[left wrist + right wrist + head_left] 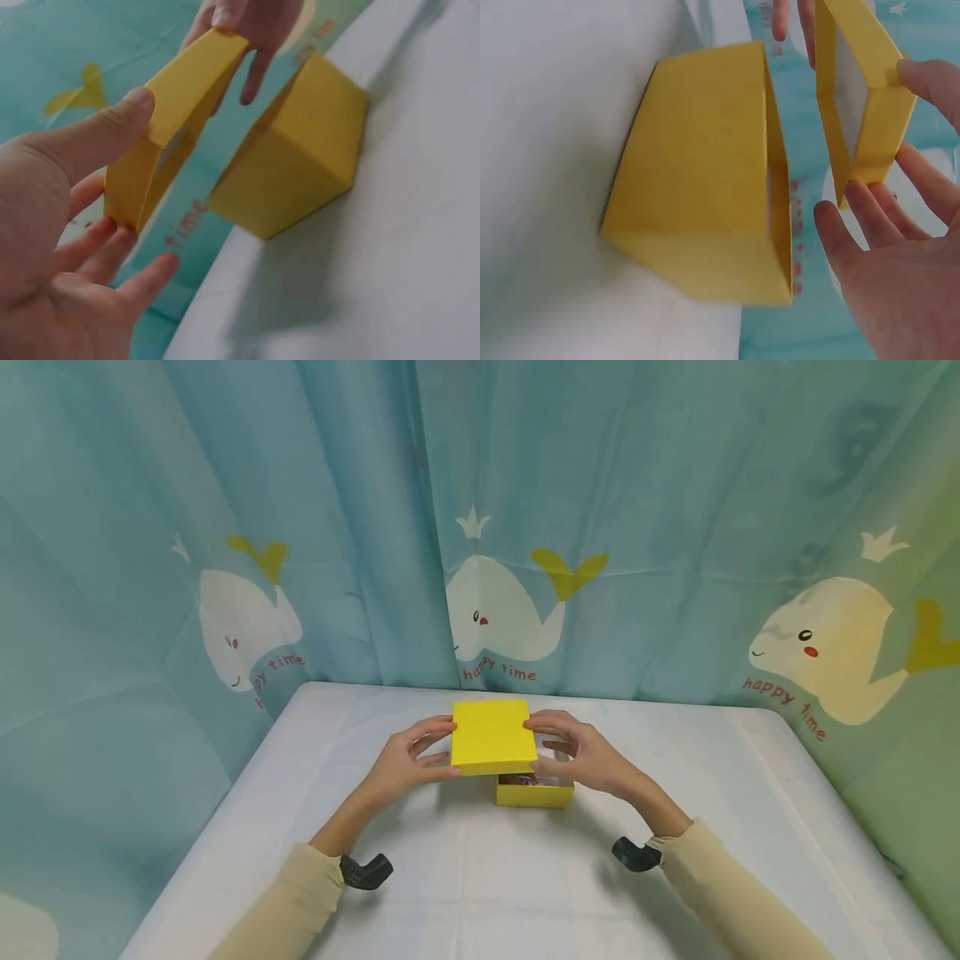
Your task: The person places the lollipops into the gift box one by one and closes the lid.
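Observation:
A square yellow box lid [492,732] is held up between both hands, apart from the box beneath it. My left hand [402,762] grips its left side, thumb on the near corner and fingers along the edge. On the opposite side my right hand [576,749] pinches the lid in the same way. The yellow box [534,796] stands on the table below, slightly to the right, with its top uncovered. Some colourful contents [517,779] show inside, mostly hidden by the lid. In the right wrist view the lid's white inner face [849,97] is visible.
A white-covered table [465,893] bears the box. Behind it and at both sides hangs a blue-green curtain [360,527] printed with whales. A black curved piece is at each wrist, one at the left [366,871] and one at the right [636,854].

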`<state>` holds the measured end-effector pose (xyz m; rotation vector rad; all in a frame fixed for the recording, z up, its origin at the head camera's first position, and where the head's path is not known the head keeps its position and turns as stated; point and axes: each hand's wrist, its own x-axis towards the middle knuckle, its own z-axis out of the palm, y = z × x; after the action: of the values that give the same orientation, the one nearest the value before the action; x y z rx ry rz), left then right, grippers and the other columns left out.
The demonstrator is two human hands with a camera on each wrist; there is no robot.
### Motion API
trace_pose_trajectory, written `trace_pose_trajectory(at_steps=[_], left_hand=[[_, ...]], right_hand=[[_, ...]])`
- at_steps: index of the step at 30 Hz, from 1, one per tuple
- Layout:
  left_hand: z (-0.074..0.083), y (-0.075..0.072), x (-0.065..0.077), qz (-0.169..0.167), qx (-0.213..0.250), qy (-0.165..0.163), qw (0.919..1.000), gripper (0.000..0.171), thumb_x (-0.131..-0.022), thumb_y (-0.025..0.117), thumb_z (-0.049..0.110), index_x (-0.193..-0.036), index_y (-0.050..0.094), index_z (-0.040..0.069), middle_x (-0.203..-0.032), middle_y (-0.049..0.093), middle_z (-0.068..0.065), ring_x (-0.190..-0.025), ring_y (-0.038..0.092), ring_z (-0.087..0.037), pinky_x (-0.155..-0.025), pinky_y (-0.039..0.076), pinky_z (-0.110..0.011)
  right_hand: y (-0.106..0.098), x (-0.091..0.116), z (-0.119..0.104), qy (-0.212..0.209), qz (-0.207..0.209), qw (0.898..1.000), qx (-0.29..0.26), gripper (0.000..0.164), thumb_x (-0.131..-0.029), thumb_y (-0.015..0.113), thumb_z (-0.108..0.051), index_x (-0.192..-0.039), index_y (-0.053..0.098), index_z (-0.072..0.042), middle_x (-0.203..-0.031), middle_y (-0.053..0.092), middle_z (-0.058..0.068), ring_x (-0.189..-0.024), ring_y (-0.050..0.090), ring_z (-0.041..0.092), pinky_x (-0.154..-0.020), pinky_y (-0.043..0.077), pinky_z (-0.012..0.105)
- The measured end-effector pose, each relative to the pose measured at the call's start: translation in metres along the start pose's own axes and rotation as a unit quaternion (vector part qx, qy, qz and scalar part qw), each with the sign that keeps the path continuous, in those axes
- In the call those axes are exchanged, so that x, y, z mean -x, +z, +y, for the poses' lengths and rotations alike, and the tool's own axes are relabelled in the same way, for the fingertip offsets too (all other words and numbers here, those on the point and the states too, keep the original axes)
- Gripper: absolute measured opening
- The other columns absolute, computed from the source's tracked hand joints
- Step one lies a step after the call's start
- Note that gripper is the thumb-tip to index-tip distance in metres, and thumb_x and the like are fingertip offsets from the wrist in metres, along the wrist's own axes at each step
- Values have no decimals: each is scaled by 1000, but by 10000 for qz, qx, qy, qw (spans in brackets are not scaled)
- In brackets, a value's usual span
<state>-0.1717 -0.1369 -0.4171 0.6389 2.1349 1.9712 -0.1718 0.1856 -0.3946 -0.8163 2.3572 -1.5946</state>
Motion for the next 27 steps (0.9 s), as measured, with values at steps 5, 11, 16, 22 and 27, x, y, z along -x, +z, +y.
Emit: trace_pose_trajectory(at_steps=[5, 11, 16, 22, 27], left_hand=[[-8, 18, -8, -130, -401, 267, 9988, 65, -73, 86, 11, -132, 57, 10, -146, 44, -2, -134, 45, -21, -104, 47, -39], [-5, 36, -13, -180, -794, 321, 9962, 69, -73, 86, 8, -134, 55, 3, -147, 43, -10, -134, 45, -25, -107, 43, -43], [-19, 42, -21, -219, -946, 413, 9944, 72, -71, 87, 6, -135, 54, 2, -148, 41, -13, -135, 43, -29, -108, 42, -44], [-25, 47, -25, -190, -1064, 478, 9930, 70, -70, 88, 12, -133, 59, 11, -146, 45, -3, -133, 46, -23, -107, 44, -40], [-30, 49, -27, -256, -1192, 500, 9913, 69, -70, 89, 21, -132, 59, 15, -144, 46, 3, -132, 47, -18, -106, 45, -33]], right_hand=[[-12, 15, 9, -23, 60, 9998, 207, 57, -85, 78, -19, -136, 55, -17, -146, 42, 2, -130, 47, 22, -108, 42, 44], [-19, 29, 18, 4, 204, 9987, 467, 59, -84, 79, -24, -138, 54, -18, -147, 42, 1, -132, 45, 19, -109, 41, 43], [-21, 38, 28, 11, 324, 9985, 450, 60, -83, 80, -24, -138, 54, -17, -146, 43, 1, -132, 46, 20, -109, 41, 40], [-20, 43, 37, 68, 439, 9978, 493, 62, -83, 80, -25, -138, 54, -18, -146, 43, 0, -132, 46, 21, -108, 42, 39], [-19, 47, 42, 54, 498, 9980, 374, 62, -82, 81, -22, -137, 54, -15, -145, 44, 2, -133, 45, 22, -108, 42, 42]])
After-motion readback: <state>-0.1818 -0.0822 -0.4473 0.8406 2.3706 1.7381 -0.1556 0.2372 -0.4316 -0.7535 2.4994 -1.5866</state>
